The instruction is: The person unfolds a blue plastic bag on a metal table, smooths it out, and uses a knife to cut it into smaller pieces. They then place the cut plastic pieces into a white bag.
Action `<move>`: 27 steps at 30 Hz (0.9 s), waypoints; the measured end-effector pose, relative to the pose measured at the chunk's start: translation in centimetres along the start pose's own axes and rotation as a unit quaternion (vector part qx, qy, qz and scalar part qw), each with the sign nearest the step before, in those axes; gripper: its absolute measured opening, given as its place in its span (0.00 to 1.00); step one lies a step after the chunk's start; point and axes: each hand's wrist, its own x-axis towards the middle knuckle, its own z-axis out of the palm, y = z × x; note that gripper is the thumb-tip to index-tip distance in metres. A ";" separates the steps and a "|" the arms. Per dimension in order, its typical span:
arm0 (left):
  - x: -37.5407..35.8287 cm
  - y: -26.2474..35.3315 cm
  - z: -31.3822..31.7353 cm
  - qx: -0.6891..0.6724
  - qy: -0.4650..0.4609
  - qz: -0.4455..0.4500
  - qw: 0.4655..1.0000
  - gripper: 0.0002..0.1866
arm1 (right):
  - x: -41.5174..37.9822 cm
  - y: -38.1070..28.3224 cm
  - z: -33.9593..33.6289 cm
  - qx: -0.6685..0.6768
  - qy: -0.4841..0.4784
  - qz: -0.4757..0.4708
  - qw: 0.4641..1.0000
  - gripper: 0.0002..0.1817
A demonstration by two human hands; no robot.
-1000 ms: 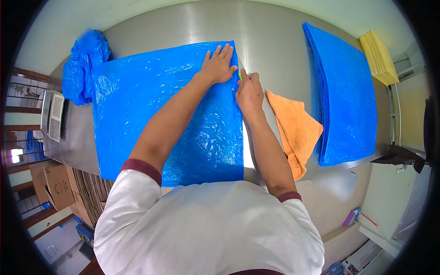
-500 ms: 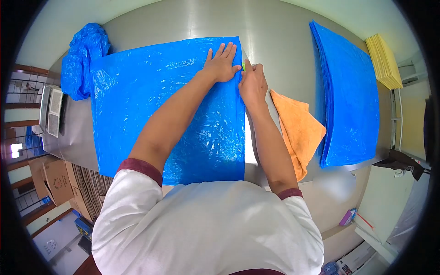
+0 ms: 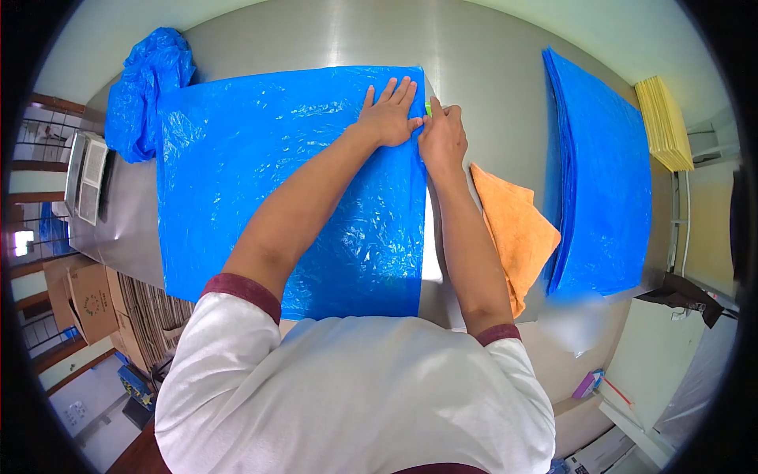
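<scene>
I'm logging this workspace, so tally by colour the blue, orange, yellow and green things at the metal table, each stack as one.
Blue: 3 (flat plastic sheeting, crumpled plastic bundle, layered plastic stack)
Orange: 1 (folded fabric cloth)
Yellow: 1 (ridged rectangular stack)
Green: 1 (small object, mostly hidden by the right hand)
Total: 6

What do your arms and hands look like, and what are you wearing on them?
My short white sleeves end in dark red cuffs. Below them, my forearms are bare. My left hand and right hand show no gloves, rings or watch.
</scene>
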 end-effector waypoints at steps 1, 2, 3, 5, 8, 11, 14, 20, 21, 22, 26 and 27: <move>0.0 0.0 0.0 0.001 0.000 0.000 1.000 0.40 | 0.2 0.0 0.1 0.002 0.002 -0.001 1.000 0.22; 0.0 -0.1 0.1 0.002 0.000 0.000 1.000 0.40 | 0.4 -0.1 0.1 0.001 -0.001 0.003 1.000 0.22; -0.1 0.0 0.0 0.002 0.000 0.000 1.000 0.40 | 0.7 -0.3 0.0 0.001 -0.005 0.008 1.000 0.22; -0.2 0.2 -0.3 -0.002 -0.011 -0.004 1.000 0.40 | 1.5 -0.2 0.2 0.010 0.008 0.033 0.999 0.21; -0.2 0.1 -0.3 -0.005 0.003 -0.003 1.000 0.41 | 2.9 1.0 0.2 0.046 0.030 0.078 0.995 0.21; -0.3 0.0 0.2 -0.021 0.037 0.001 0.999 0.41 | 2.9 1.9 -1.3 0.073 0.008 0.083 0.994 0.21; -1.0 0.8 -0.3 -0.064 0.089 -0.001 0.994 0.35 | 1.3 3.4 -3.5 0.071 0.007 0.077 0.994 0.23; -1.2 1.7 0.8 -0.115 0.232 0.046 0.965 0.10 | -2.2 7.6 -6.9 -0.020 0.010 0.116 0.993 0.25; -1.2 2.0 0.6 -0.125 0.237 0.048 0.962 0.07 | -2.9 8.4 -7.2 -0.040 0.057 0.075 0.995 0.25; -1.4 2.3 0.6 -0.131 0.265 0.053 0.954 0.05 | -4.0 8.8 -7.6 -0.058 0.104 0.035 0.992 0.25; -4.7 4.9 -1.6 -0.305 0.230 0.057 0.922 0.04 | -9.5 8.2 -10.3 -0.009 0.182 -0.006 0.983 0.28; -6.6 5.9 -2.6 -0.382 0.174 0.051 0.906 0.05 | -11.1 7.3 -10.7 0.132 0.123 0.027 0.983 0.31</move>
